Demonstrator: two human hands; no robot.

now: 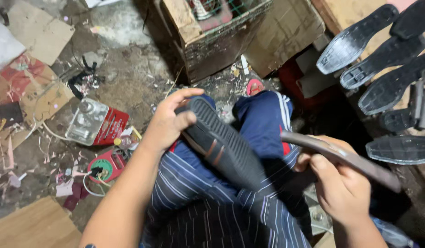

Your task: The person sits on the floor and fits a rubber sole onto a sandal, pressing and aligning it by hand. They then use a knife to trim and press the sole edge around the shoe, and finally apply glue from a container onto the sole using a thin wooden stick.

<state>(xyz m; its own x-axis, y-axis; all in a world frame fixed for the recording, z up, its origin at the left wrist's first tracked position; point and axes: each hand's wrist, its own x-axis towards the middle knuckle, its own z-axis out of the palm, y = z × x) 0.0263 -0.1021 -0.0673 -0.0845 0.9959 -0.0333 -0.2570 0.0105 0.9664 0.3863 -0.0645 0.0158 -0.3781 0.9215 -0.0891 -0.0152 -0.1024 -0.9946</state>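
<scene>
At the far left I see torn cardboard scraps (35, 32) on a dirty floor, then a clear plastic bottle (86, 120) lying on a red packet (110, 126), with a small red and green round device (104, 166) just below them. Moving in, my left hand (168, 121) is closed around the upper end of a black ribbed shoe sole (221, 144); the thumb lies over the tread and the fingers curl behind it. The sole slants down across my lap, resting on my striped apron (208, 206) and dark blue trousers (263, 121). Above it stands a worn wooden crate (212, 39). Further right, my right hand (338, 183) is wrapped tight around one end of a thin, flat brown strip (345, 158), which looks like an insole or a tool; I cannot tell which. The strip runs out to the lower right. At the far right, several more black soles (382, 59) lie tread up on a board, near each other.
</scene>
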